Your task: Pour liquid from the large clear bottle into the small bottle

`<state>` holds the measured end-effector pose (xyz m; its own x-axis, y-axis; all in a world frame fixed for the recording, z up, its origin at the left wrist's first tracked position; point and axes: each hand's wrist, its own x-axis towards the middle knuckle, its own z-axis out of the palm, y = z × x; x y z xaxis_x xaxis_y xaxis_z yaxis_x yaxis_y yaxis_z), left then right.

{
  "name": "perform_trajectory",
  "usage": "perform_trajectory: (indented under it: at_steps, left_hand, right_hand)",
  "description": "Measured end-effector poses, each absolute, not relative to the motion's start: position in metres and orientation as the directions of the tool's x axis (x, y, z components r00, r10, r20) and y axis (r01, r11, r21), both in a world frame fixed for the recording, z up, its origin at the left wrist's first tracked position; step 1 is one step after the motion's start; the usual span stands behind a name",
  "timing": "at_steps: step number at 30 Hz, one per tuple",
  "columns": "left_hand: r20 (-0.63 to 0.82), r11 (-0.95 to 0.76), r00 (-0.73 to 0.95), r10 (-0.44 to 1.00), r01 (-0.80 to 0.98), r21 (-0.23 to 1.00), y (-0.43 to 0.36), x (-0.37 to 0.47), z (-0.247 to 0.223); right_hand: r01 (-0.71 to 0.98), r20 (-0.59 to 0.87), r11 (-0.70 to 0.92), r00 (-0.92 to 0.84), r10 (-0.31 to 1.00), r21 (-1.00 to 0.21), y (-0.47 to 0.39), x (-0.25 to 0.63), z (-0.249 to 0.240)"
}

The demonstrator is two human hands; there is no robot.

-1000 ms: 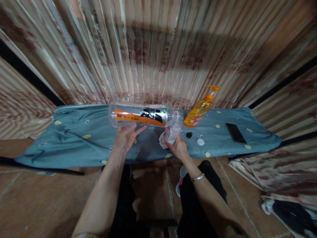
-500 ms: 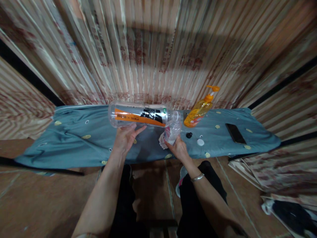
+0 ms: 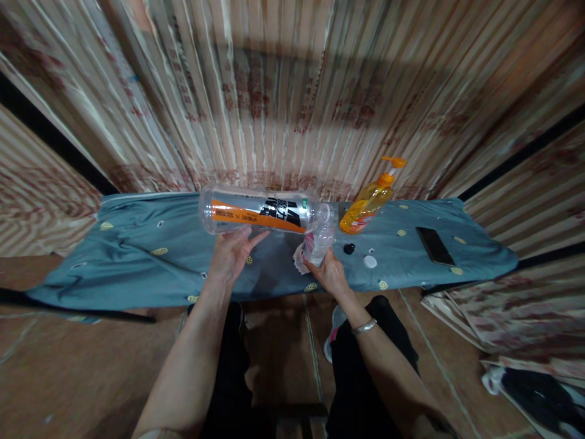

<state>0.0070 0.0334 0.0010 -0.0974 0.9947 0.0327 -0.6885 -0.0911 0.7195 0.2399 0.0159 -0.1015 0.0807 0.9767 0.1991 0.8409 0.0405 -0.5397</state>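
Note:
My left hand [image 3: 233, 253] supports a large clear plastic bottle [image 3: 256, 210] with an orange, silver and black label from its near side. That bottle is tipped onto its side, mouth to the right. In my right hand [image 3: 329, 271] is a smaller clear plastic bottle [image 3: 319, 239], gripped near its lower part and standing slightly tilted. The large bottle's neck meets the small bottle close to its top; whether they touch is hard to tell. Crumpled whitish material [image 3: 300, 261] shows at the small bottle's base. A black cap [image 3: 349, 249] and a white cap [image 3: 370, 261] lie to the right.
A pump bottle [image 3: 365, 207] of orange liquid stands behind the caps. A phone [image 3: 434, 246] lies farther right on the blue-green cloth [image 3: 150, 268] of the narrow bench. Curtains [image 3: 283, 122] hang behind, and dark poles [image 3: 59, 140] slant at both sides.

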Motion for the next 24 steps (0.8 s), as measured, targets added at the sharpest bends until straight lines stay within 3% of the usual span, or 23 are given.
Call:
perform_trajectory:
  at_steps: [24]
  left_hand:
    - [0.042, -0.099, -0.098, 0.994, -0.691, 0.717, 0.034, 0.0069, -0.001]
  right_hand:
    - [0.854, 0.156, -0.014, 0.111, 0.982, -0.52, 0.016, 0.2383, -0.0996]
